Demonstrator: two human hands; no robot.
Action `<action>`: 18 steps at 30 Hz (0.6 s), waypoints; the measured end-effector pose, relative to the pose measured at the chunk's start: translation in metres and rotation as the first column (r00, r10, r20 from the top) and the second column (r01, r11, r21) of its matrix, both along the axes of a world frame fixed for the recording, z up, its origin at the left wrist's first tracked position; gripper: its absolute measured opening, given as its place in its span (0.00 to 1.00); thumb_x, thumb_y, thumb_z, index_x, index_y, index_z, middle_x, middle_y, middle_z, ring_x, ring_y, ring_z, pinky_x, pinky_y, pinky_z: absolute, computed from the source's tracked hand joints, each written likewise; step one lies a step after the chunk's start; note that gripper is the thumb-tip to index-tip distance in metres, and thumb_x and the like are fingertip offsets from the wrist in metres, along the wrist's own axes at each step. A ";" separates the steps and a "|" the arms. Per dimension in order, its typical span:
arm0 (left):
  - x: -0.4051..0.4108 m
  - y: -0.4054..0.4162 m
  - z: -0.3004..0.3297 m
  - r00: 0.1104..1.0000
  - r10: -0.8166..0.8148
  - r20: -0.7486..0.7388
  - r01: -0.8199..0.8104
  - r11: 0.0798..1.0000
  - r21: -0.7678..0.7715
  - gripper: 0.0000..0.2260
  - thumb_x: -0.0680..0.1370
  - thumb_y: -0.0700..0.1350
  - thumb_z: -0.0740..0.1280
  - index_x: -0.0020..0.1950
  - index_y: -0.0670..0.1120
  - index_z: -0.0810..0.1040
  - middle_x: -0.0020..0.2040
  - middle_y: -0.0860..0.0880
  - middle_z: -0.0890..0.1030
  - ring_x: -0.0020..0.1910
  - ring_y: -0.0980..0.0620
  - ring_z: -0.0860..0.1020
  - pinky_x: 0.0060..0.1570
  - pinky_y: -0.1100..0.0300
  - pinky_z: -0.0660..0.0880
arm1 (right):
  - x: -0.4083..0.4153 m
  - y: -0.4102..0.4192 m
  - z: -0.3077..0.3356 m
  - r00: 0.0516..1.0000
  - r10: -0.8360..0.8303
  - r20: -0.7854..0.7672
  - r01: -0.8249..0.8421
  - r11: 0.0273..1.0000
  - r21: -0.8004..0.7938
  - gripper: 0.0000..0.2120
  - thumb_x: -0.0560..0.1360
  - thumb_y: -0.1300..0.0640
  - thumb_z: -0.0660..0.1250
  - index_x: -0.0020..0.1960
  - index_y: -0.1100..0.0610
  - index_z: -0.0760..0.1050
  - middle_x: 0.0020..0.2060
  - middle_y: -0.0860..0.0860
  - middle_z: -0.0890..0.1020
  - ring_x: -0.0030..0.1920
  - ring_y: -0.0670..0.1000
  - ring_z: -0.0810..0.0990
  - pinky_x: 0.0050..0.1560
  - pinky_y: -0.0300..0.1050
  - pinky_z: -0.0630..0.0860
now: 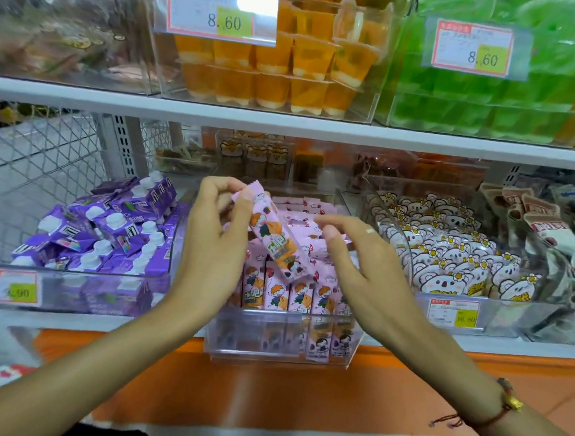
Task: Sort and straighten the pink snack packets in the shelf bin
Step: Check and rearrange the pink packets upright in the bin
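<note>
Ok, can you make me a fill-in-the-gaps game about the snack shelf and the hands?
1. The left hand pinches one ____ packet above the clear bin.
2. The right hand holds ____.
3. The cartons in the bin to the left are ____.
4. A bracelet is on the ____ wrist.

Missing words: pink; nothing; purple; right
</note>
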State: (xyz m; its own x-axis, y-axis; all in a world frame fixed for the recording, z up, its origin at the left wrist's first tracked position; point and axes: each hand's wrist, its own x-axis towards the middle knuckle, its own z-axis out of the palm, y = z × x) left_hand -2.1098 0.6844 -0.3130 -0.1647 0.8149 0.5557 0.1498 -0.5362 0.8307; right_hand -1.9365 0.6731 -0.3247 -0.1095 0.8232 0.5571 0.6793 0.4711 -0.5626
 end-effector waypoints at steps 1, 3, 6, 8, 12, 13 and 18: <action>0.002 -0.003 -0.002 0.999 -0.032 0.004 0.032 0.999 -0.035 0.04 0.82 0.42 0.59 0.48 0.49 0.70 0.37 0.54 0.78 0.32 0.65 0.74 0.35 0.67 0.72 | -0.006 -0.002 0.000 0.997 0.046 -0.055 -0.050 0.995 -0.082 0.20 0.78 0.39 0.53 0.62 0.45 0.73 0.51 0.34 0.75 0.52 0.38 0.73 0.52 0.26 0.67; 0.004 -0.007 -0.004 0.994 -0.092 0.057 0.097 0.991 -0.096 0.04 0.81 0.41 0.60 0.48 0.48 0.71 0.36 0.55 0.81 0.33 0.66 0.77 0.35 0.69 0.74 | -0.015 -0.005 0.001 0.986 0.109 -0.125 -0.132 0.972 -0.195 0.23 0.75 0.35 0.57 0.64 0.45 0.73 0.51 0.38 0.76 0.52 0.42 0.75 0.53 0.35 0.71; 0.003 -0.008 -0.004 0.977 -0.161 0.137 0.184 0.966 -0.179 0.03 0.80 0.43 0.63 0.48 0.50 0.75 0.41 0.57 0.84 0.38 0.62 0.81 0.32 0.70 0.75 | -0.020 -0.004 0.005 0.963 0.159 -0.219 -0.212 0.945 -0.248 0.11 0.77 0.47 0.62 0.58 0.48 0.75 0.48 0.46 0.80 0.48 0.47 0.77 0.49 0.38 0.73; -0.001 -0.006 -0.005 0.959 -0.215 0.185 0.250 0.948 -0.196 0.05 0.80 0.44 0.63 0.53 0.50 0.77 0.49 0.54 0.83 0.46 0.61 0.82 0.37 0.70 0.77 | -0.019 -0.002 0.004 0.945 0.153 -0.289 -0.238 0.928 -0.286 0.08 0.79 0.51 0.61 0.56 0.47 0.75 0.49 0.46 0.81 0.50 0.46 0.79 0.49 0.36 0.74; -0.001 -0.006 -0.013 0.964 -0.261 0.055 0.266 0.939 -0.216 0.07 0.79 0.41 0.64 0.53 0.52 0.79 0.50 0.56 0.82 0.50 0.59 0.81 0.47 0.63 0.80 | -0.016 0.004 -0.003 0.788 0.033 -0.614 -0.359 0.835 -0.416 0.14 0.81 0.51 0.58 0.58 0.56 0.77 0.45 0.47 0.86 0.46 0.43 0.84 0.44 0.31 0.77; 0.000 -0.006 -0.015 0.968 -0.252 -0.020 0.241 0.944 -0.225 0.09 0.78 0.39 0.65 0.51 0.53 0.79 0.46 0.56 0.82 0.49 0.59 0.80 0.48 0.60 0.79 | -0.016 0.005 -0.003 0.762 0.010 -0.648 -0.376 0.821 -0.429 0.14 0.81 0.51 0.58 0.59 0.57 0.77 0.44 0.47 0.86 0.45 0.43 0.84 0.44 0.31 0.77; 0.003 -0.005 -0.027 0.956 -0.233 -0.178 0.197 0.961 -0.196 0.12 0.74 0.43 0.71 0.47 0.61 0.77 0.43 0.63 0.80 0.45 0.62 0.80 0.40 0.64 0.77 | -0.015 0.007 -0.006 0.688 -0.026 -0.726 -0.415 0.806 -0.422 0.12 0.81 0.52 0.59 0.55 0.57 0.77 0.39 0.47 0.86 0.40 0.42 0.84 0.41 0.31 0.77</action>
State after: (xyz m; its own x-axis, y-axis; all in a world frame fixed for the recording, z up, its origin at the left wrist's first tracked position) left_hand -2.1065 0.6797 -0.3396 0.1234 0.9056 0.4059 0.2170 -0.4237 0.8794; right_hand -1.9519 0.6804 -0.3303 -0.0854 0.9958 0.0344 -0.0637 0.0290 -0.9975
